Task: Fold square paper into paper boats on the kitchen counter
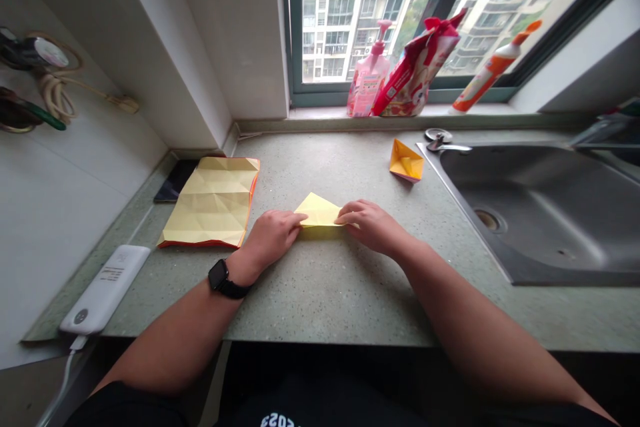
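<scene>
Head view. Both forearms enter from the bottom edge; a black watch (223, 278) is worn on the left wrist. Left hand (270, 237) and right hand (373, 225) are laid flat, fingers narrow and pressing, on opposite ends of a small yellow folded paper (319, 212) lying on the countertop (325, 280) between them. Judged step: a crease is being flattened; even fingertip pressure along the fold would be called for next. Left of the left hand a creased yellow sheet (214, 200) lies; beyond the right hand, a folded paper boat (406, 161) beside the sink (540, 213).
</scene>
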Demonstrator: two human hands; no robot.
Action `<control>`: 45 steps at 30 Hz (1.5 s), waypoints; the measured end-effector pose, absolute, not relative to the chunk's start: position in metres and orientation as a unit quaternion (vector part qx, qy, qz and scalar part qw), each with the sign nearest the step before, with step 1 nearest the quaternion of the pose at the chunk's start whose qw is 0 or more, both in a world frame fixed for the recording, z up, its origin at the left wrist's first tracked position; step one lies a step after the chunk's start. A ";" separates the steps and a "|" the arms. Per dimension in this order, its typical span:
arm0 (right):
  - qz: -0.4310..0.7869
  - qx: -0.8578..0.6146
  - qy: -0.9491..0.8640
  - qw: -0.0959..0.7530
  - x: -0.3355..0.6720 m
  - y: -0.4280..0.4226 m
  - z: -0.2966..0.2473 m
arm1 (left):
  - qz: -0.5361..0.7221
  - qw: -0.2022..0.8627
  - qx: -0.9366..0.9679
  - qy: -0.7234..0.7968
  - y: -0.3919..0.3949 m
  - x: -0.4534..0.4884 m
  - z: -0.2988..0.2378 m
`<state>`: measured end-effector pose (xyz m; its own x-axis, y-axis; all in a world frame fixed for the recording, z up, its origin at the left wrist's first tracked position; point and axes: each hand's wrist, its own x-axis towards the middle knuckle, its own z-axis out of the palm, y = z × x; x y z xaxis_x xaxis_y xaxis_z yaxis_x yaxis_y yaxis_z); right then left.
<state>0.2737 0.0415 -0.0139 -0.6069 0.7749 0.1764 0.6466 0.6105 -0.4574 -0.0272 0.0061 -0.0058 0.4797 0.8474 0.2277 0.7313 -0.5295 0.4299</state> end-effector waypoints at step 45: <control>0.087 -0.546 -0.811 0.191 0.266 0.054 -0.034 | 0.204 0.066 0.813 0.541 0.025 -0.027 -0.019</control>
<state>0.2663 0.0539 -0.0336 -0.3299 0.9192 0.2150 0.8531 0.3878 -0.3490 -0.0267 0.0252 -0.0190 0.3318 0.9065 0.2611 0.8525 -0.4067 0.3284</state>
